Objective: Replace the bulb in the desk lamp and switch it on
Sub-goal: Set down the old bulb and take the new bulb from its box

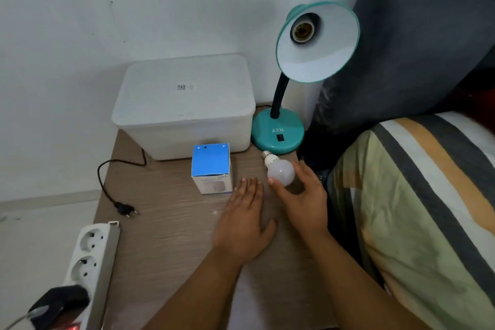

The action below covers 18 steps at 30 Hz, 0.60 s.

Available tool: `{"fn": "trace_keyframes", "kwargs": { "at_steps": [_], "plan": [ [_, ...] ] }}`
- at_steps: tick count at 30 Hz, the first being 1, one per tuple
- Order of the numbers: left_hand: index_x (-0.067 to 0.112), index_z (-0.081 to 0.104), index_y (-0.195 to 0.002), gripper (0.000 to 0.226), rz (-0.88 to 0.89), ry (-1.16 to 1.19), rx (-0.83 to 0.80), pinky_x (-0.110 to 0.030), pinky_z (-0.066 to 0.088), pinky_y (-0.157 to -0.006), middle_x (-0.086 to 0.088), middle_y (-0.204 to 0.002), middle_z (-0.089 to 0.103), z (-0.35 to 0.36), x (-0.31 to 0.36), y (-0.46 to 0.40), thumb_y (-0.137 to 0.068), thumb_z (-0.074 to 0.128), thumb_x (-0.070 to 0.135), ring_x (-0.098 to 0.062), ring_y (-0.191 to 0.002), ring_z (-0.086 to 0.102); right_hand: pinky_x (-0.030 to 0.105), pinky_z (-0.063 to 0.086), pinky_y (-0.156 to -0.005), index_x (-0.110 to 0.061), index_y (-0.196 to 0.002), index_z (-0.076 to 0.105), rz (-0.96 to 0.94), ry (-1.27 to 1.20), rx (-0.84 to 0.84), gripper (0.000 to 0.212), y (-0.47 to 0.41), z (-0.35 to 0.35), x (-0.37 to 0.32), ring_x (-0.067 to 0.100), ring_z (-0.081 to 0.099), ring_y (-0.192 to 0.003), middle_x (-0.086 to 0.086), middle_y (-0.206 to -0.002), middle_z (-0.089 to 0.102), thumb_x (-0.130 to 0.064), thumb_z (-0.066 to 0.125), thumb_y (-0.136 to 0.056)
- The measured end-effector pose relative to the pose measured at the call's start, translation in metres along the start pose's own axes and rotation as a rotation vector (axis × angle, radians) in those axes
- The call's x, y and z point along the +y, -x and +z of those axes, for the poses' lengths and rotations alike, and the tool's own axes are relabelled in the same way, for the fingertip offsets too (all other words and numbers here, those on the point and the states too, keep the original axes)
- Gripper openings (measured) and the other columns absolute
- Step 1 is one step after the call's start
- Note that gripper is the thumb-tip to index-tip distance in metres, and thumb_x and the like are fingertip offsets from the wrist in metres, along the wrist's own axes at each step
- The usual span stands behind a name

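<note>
Right hand (302, 195) around bulb (281, 172); lamp socket (303, 30) empty

"ATN" stands in pale letters on the teal lamp base (277, 130), just above its black switch (280, 138). Print on the tub (184, 88), bulb (280, 169) and box (211, 169) near the base is too blurred to read.

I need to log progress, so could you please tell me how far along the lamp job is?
Done: the desk lamp's socket is empty. In hand: the right hand cups a white bulb lying on the table; the left hand rests flat. Left: fit a bulb, plug the loose plug into the power strip, press the switch.
</note>
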<state>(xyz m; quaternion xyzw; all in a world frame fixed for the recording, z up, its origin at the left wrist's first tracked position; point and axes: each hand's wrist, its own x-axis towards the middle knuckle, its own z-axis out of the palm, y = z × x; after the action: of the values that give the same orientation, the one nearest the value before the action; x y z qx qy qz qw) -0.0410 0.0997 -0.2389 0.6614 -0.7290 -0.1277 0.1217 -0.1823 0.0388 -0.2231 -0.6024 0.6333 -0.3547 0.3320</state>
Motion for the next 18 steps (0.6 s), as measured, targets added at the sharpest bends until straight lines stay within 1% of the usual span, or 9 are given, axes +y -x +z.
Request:
{"fn": "trace_keyframes", "kwargs": {
  "at_steps": [2, 6, 11, 15, 18],
  "plan": [
    [0.012, 0.014, -0.16, 0.084, -0.009, -0.008, 0.0, -0.03, -0.005, -0.124, -0.008, -0.167, 0.012, 0.003, 0.0, -0.001, -0.093, 0.032, 0.059, -0.02, -0.154, 0.0, 0.037, 0.034, -0.117, -0.027, -0.136, 0.06, 0.005, -0.005, 0.003, 0.068, -0.002, 0.002, 0.003, 0.014, 0.043, -0.138, -0.002, -0.147, 0.053, -0.052, 0.078, -0.077],
    [0.013, 0.015, -0.159, 0.083, -0.02, -0.009, 0.015, -0.031, -0.003, -0.124, -0.007, -0.167, 0.011, 0.006, -0.001, -0.002, -0.092, 0.034, 0.059, -0.019, -0.154, 0.001, 0.039, 0.037, -0.116, -0.028, -0.134, 0.062, -0.003, 0.004, 0.02, 0.066, -0.004, 0.006, 0.008, 0.012, 0.045, -0.137, -0.003, -0.144, 0.055, -0.056, 0.076, -0.076],
    [0.012, 0.02, -0.159, 0.083, -0.026, -0.015, 0.037, -0.03, -0.002, -0.124, -0.007, -0.166, 0.015, 0.008, 0.0, -0.001, -0.091, 0.037, 0.058, -0.019, -0.154, 0.003, 0.043, 0.045, -0.108, -0.031, -0.134, 0.06, -0.016, 0.05, -0.008, 0.071, -0.007, 0.011, 0.014, 0.013, 0.051, -0.13, -0.009, -0.137, 0.059, -0.072, 0.065, -0.076],
    [0.012, 0.023, -0.158, 0.082, -0.03, -0.016, 0.049, -0.032, 0.003, -0.125, -0.007, -0.166, 0.019, 0.009, 0.0, -0.001, -0.091, 0.037, 0.059, -0.019, -0.154, 0.006, 0.04, 0.043, -0.109, -0.031, -0.133, 0.06, -0.045, 0.08, -0.002, 0.066, -0.007, 0.01, 0.014, 0.011, 0.051, -0.128, -0.011, -0.135, 0.06, -0.066, 0.069, -0.077],
    [0.013, 0.021, -0.158, 0.082, -0.031, -0.016, 0.044, -0.032, 0.002, -0.125, -0.006, -0.166, 0.017, 0.009, 0.0, -0.001, -0.092, 0.035, 0.059, -0.018, -0.154, 0.004, 0.038, 0.043, -0.109, -0.031, -0.131, 0.06, -0.064, 0.081, -0.002, 0.063, -0.007, 0.009, 0.013, 0.012, 0.051, -0.127, -0.012, -0.133, 0.061, -0.061, 0.072, -0.077]
  ]
}}
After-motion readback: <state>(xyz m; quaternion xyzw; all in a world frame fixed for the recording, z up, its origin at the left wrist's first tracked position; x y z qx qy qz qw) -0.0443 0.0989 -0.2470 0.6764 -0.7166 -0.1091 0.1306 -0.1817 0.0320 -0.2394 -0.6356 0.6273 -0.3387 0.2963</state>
